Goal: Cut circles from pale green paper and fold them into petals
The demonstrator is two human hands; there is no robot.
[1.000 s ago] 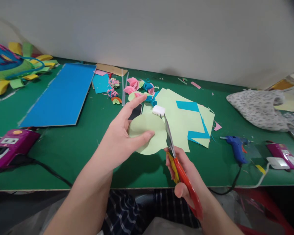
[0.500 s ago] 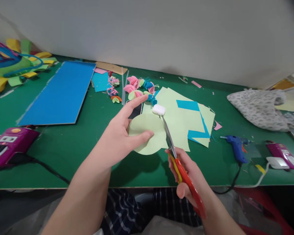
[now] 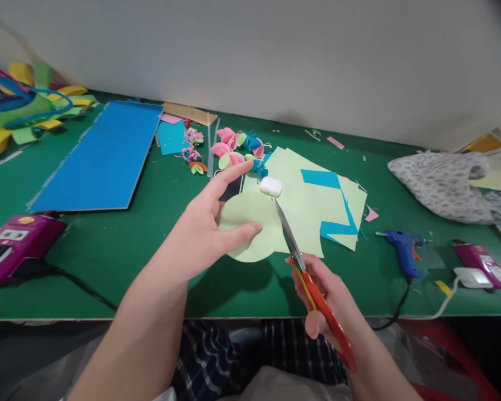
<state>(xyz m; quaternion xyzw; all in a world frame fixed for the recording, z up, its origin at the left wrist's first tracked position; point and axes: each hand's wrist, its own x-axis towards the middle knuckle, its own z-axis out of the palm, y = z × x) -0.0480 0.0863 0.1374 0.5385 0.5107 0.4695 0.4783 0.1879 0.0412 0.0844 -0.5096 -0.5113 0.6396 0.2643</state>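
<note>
L hand (image 3: 200, 231) grips lt-green paper (image 3: 248, 248), edge mostly rounded; R hand (image 3: 329, 283) grips scissors (image 3: 290, 236) at its 3 o'clock, edge there unclear, can't tell what's left. White case (image 3: 271, 186), 1 o'clock.

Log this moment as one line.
left hand: holds pale green paper | right hand: holds scissors at its right side | glue gun: on table

left hand (image 3: 202, 228): index extended, thumb pressing | right hand (image 3: 333, 291): fingers curled
</note>
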